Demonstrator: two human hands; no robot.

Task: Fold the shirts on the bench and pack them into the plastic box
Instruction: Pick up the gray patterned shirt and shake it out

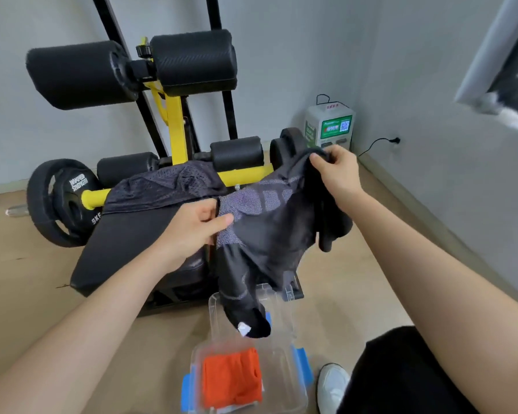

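i'm at the start of a fold: the dark shirt is up off the bench, hanging in the air past its near right corner, above the plastic box on the floor. my right hand is clenched round a bunched edge at the top of the cloth. my left hand pinches the opposite side, thumb over the fabric's pale patterned patch. the cloth sags crumpled between the two, one end dangling down close to the box. by my reckoning the next move calls for shaking it flat and laying it on the bare near part of the bench pad, since it looks too rumpled to fold in the air. i'd want to find the shoulders or hem first, and i cannot tell which part i hold. a second mesh shirt lies draped over the far edge of the pad, against the yellow frame, not yet folded. an orange shirt sits folded inside the box. around: a weight plate off the bench's far left corner, foam rollers above, a charging kiosk by the wall, my white shoe just beside the box. the dangling end could snag on what looks like the box's open lid.
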